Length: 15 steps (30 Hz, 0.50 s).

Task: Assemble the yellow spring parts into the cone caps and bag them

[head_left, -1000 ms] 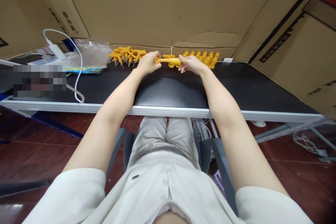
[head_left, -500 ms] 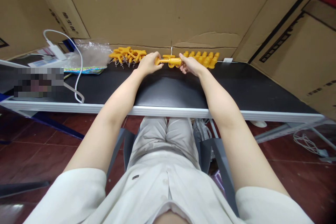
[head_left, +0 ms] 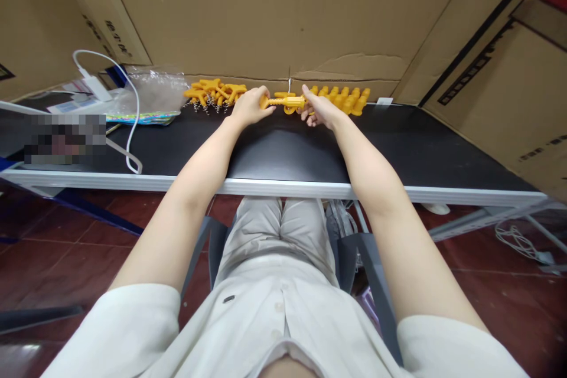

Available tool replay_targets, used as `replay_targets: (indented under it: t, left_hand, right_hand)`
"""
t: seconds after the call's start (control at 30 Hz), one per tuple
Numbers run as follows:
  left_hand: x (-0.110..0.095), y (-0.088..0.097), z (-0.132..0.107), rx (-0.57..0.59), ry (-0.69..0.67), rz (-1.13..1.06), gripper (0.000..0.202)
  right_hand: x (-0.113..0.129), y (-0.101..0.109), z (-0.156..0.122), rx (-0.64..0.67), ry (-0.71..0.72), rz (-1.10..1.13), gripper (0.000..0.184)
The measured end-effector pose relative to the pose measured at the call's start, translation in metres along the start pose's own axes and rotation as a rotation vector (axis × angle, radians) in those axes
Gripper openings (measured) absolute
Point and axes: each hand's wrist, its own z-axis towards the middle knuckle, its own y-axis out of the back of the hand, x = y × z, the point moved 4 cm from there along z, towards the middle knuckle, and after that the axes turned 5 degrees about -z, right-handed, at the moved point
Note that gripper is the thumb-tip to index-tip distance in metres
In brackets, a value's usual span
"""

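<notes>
Holding the tool (head_left: 278, 101) over the far part of the desk (head_left: 283, 147), between the hands, roughly level, long axis running crosswise from left hand (head_left: 252, 105) to right hand (head_left: 319, 108). Gripping its left end with left hand, thumb and fingers closed around it. At right hand, note thumb raised and fingers loosely curled at the opposite end; cannot tell whether pinching or only touching. Note ribbed stretch next to left hand, thicker barrel (head_left: 293, 101) next to right hand, reaching right up to the fingers. Just under the barrel, see a rounded yellow bit (head_left: 289, 110); cannot tell if part of the tool.

Just beyond the tool, between the hands, note another yellow piece (head_left: 284, 94), partly hidden. Just left of left hand, see heaped handles (head_left: 215, 91) with metal coils. Just right of right hand, see pegs (head_left: 349, 99) in rows, partly covered by it. Farther left, well apart from left hand, see bag (head_left: 153, 91) and cable (head_left: 138, 103). Farthest, beyond both hands, see cardboard (head_left: 248, 23).
</notes>
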Motion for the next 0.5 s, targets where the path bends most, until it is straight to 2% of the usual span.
replay_targets:
  t: [0.13, 0.27, 0.5]
  left_hand:
    - [0.0, 0.002, -0.001, 0.013, 0.031, 0.014, 0.038]
    - [0.001, 0.002, 0.0, 0.0, 0.01, -0.001, 0.038]
    - [-0.004, 0.006, -0.002, -0.032, -0.015, -0.043, 0.044]
  right_hand:
    - [0.005, 0.004, -0.008, -0.005, 0.118, 0.033, 0.036]
    - [0.009, 0.004, -0.012, -0.049, 0.182, 0.028, 0.02]
    - [0.013, 0.003, -0.016, -0.096, 0.167, 0.043, 0.016]
